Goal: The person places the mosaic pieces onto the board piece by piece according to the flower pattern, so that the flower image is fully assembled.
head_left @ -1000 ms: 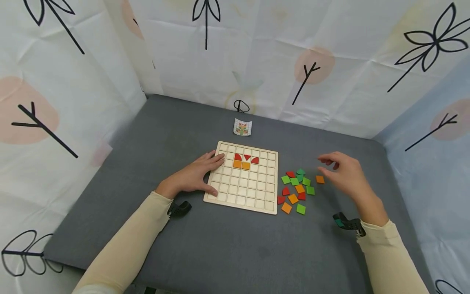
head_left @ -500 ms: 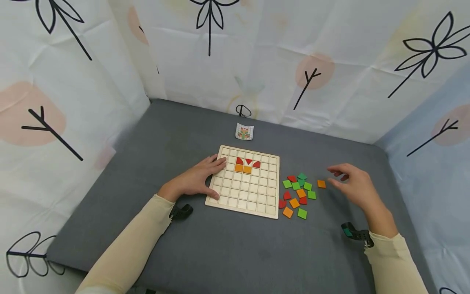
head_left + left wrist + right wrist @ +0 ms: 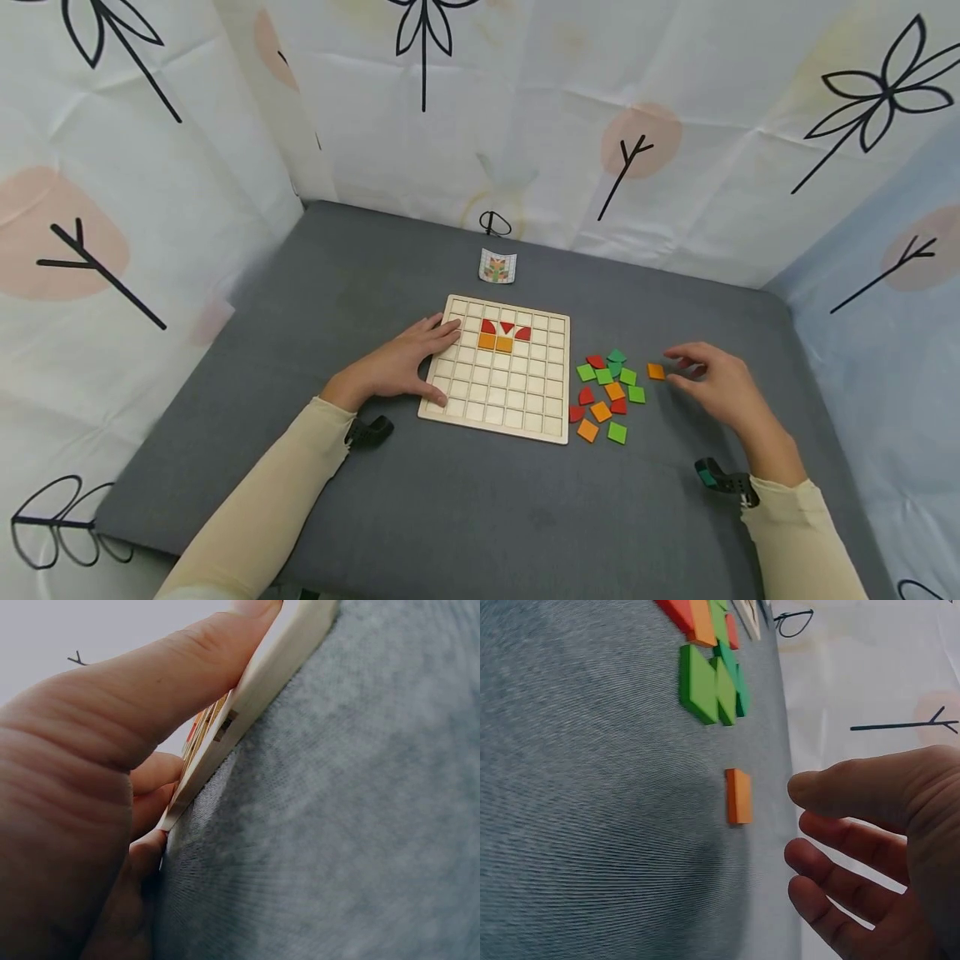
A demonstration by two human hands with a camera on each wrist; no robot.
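Now, at the lower left of the frame, a sleeved left arm (image 3: 262, 492) rises to the left hand (image 3: 401, 362), which rests on the left edge of a wooden board (image 3: 498, 387) at centre frame. Its thumb and fingers are spread, the thumb near the lower left corner and the fingertips higher up that edge; this grip curls round nothing and probably serves to keep the board from sliding. Three red pieces (image 3: 522, 333) lie in a row on the board's upper part, with two orange squares (image 3: 487, 342) below the left pair. Beyond the board, in the upper middle, a picture card (image 3: 498, 266) seems placed to be seen past the hands. Right of the board, loose tiles (image 3: 614, 391) in green, red and orange form a cluster, presumably kept off the board yet within reach. Just past them, a lone orange tile (image 3: 656, 372) lies flat on the grey table (image 3: 540, 508). Beside it hovers the right hand (image 3: 712, 383), its forearm (image 3: 798, 533) slanting up from the lower right, thumb and fingers gently bent with a clear gap between; its grip holds nothing.
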